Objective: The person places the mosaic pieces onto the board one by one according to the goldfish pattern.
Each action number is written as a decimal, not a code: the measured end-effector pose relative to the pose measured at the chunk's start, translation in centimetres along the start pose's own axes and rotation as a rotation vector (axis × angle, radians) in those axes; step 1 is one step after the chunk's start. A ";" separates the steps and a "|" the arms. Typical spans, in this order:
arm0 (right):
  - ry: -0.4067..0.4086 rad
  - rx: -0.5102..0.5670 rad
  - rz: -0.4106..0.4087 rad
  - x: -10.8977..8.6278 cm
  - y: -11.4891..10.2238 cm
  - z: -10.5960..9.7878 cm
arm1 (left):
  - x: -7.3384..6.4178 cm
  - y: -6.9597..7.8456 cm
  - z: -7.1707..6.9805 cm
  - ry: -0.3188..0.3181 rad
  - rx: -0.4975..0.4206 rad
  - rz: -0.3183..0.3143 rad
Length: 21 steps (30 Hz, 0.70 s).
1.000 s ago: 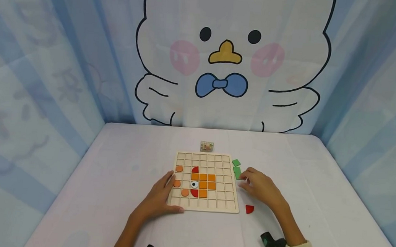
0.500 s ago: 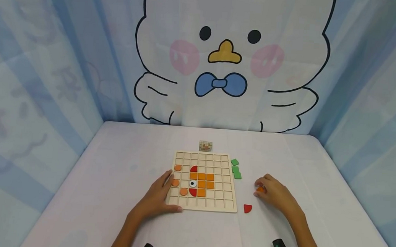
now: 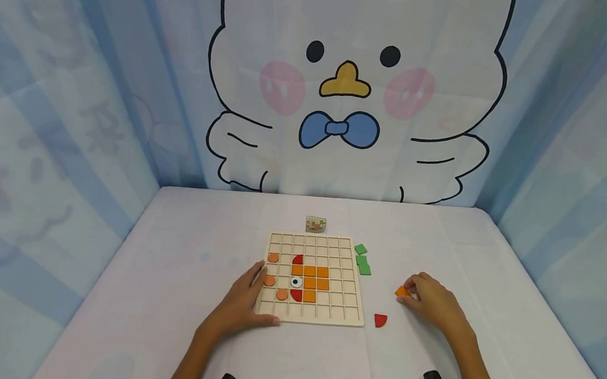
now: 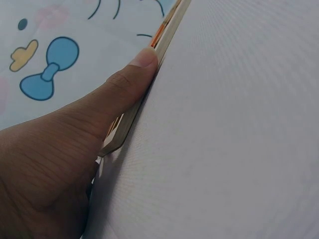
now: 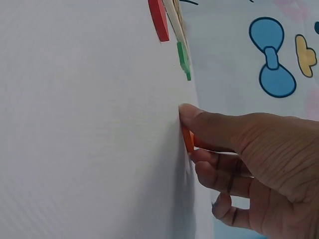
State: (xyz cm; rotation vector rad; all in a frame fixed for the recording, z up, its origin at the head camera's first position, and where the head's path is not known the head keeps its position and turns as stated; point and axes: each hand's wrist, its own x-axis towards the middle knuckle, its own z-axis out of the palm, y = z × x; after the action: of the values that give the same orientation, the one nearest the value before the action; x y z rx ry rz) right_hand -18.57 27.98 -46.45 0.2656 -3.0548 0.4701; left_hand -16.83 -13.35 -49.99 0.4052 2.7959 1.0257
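In the head view my left hand (image 3: 243, 300) rests against the near-left corner of a wooden grid board (image 3: 338, 299). Its thumb (image 4: 134, 72) lies straight along the near edge, and the fingers follow the left side. On the board are several orange square tiles (image 3: 309, 283), orange discs (image 3: 282, 294), two red quarter-round tiles and an eye disc (image 3: 296, 282). Right of the board my right hand (image 3: 433, 301) pinches a loose orange tile (image 3: 401, 291) between thumb and fingers, at the tabletop. The right wrist view shows this orange tile (image 5: 187, 138) partly covered by the thumb.
Green tiles (image 3: 363, 265) lie along the board's right edge. A red quarter-round tile (image 3: 380, 320) sits on the table near the board's near-right corner. Behind the board stands a small patterned picture card (image 3: 316, 224). Curtains surround the white table (image 3: 173, 233).
My right hand has moved from the green tiles rightward and slightly nearer, to the orange tile, which now shows more beyond the fingertips. The left hand stays at the board.
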 end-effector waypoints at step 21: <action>0.020 -0.039 -0.082 1.2 -0.7 0.2 | 0.0 0.0 0.0 0.007 0.009 -0.002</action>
State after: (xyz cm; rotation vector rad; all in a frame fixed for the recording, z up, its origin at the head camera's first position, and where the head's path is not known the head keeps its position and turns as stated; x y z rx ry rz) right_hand -19.60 27.08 -46.38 0.3810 -3.0157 0.4057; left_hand -16.81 -13.30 -49.98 0.4002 2.8071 1.0159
